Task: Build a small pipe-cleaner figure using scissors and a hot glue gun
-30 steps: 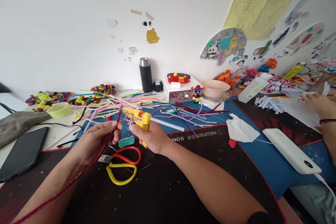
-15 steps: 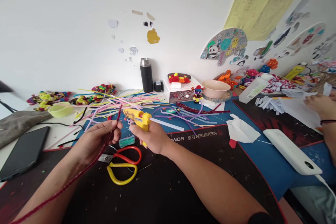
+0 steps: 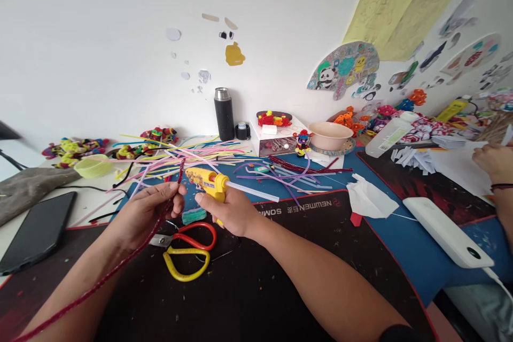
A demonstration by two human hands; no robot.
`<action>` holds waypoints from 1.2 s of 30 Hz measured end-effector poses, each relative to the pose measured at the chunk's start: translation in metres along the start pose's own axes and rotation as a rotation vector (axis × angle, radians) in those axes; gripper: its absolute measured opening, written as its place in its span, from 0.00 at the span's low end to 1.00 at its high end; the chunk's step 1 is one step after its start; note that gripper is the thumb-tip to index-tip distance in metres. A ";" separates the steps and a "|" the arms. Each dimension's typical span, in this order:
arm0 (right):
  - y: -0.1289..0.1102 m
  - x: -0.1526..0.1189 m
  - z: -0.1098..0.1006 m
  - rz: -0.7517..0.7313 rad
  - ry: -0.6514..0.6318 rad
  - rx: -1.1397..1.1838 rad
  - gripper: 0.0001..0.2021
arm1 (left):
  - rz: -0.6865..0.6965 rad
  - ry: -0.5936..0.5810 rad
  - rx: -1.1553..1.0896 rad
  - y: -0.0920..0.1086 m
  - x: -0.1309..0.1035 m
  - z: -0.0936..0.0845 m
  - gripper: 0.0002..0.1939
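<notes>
My left hand [image 3: 154, 206] pinches a dark red pipe cleaner [image 3: 108, 277], whose short end stands up above the fingers while the long end trails down over my forearm. In my right hand [image 3: 230, 208] is a yellow hot glue gun [image 3: 210, 181], its nozzle pointing left, close to the upright end of the pipe cleaner. I cannot tell whether they touch. A clear glue stick [image 3: 256, 192] sticks out of the gun's back. Below the hands lie scissors [image 3: 187, 264] with one red and one yellow handle, beside a blue-green sponge-like block [image 3: 194, 216].
Loose pipe cleaners [image 3: 192, 155] spread across the back of the table. A black thermos [image 3: 224, 115], a small drawer box [image 3: 276, 144] and a beige bowl [image 3: 331, 136] stand by the wall. A phone [image 3: 38, 232] lies left, a white power bank [image 3: 447, 232] right. Another person's hand [image 3: 492, 163] works at far right.
The glue gun in my right hand has shifted slightly left and down, its nozzle nearer the pipe cleaner. My left hand has hardly moved.
</notes>
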State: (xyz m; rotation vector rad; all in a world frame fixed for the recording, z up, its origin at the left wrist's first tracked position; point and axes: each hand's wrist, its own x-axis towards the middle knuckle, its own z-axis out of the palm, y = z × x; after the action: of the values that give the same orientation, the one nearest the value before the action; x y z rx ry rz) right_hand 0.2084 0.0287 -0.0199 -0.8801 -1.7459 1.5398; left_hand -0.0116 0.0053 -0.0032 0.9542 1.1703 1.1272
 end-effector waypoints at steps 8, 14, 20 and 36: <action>-0.004 -0.002 -0.001 -0.035 -0.015 0.012 0.20 | 0.001 -0.002 0.006 0.002 -0.001 0.001 0.25; -0.007 -0.003 -0.001 -0.053 -0.037 0.018 0.19 | 0.000 0.011 0.011 0.003 -0.001 0.004 0.26; -0.004 -0.002 0.000 -0.055 -0.027 -0.026 0.19 | 0.008 0.009 0.004 0.001 -0.001 0.002 0.25; -0.004 -0.002 -0.001 -0.031 0.000 -0.020 0.19 | 0.008 0.005 -0.002 0.003 -0.003 0.003 0.23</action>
State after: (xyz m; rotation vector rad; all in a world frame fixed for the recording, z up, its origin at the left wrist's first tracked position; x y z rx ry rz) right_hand 0.2098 0.0269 -0.0162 -0.8591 -1.7701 1.5052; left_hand -0.0094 0.0032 0.0010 0.9560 1.1693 1.1377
